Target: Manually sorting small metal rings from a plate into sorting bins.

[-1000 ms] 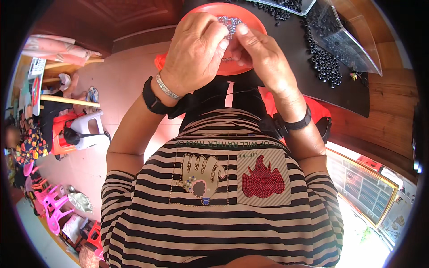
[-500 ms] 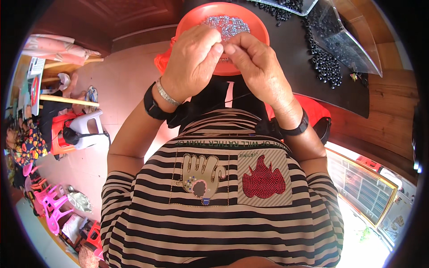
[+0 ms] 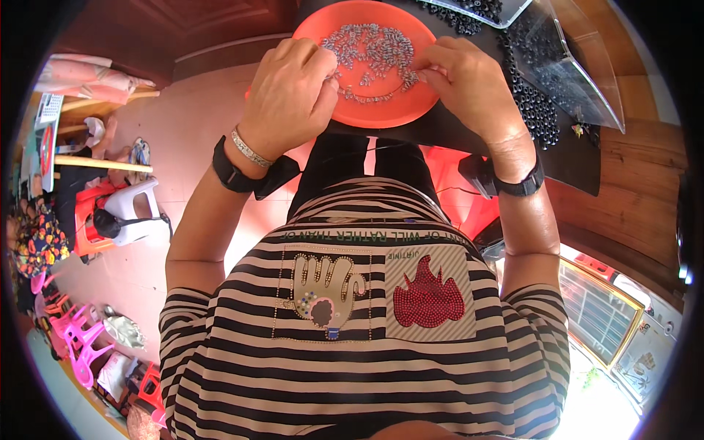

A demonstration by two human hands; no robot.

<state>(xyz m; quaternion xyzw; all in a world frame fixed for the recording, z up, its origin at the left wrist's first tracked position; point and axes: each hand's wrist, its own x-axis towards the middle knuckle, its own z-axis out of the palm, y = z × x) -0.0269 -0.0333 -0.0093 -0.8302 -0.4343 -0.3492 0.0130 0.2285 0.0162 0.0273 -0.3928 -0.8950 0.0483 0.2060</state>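
A shallow round orange-red basin holds a heap of small silvery coil-like pieces. My left hand is over its left rim, thumb and fingers pinched together. Over the right rim, my right hand also pinches with thumb and forefinger. Between the two pinches sags a thin curved strand of silvery pieces, low across the basin's near side. Each end runs up to one hand's fingertips; the exact ends are hidden by the fingers.
Many small black ring-like parts lie on the dark table to the right, beside a tipped clear plastic box. Pink stools and a white stool stand on the floor at left. Another person is partly visible there.
My hands were close together above the basin; now they have moved apart, left and right. The strand between them and more of the silvery pieces have come into sight.
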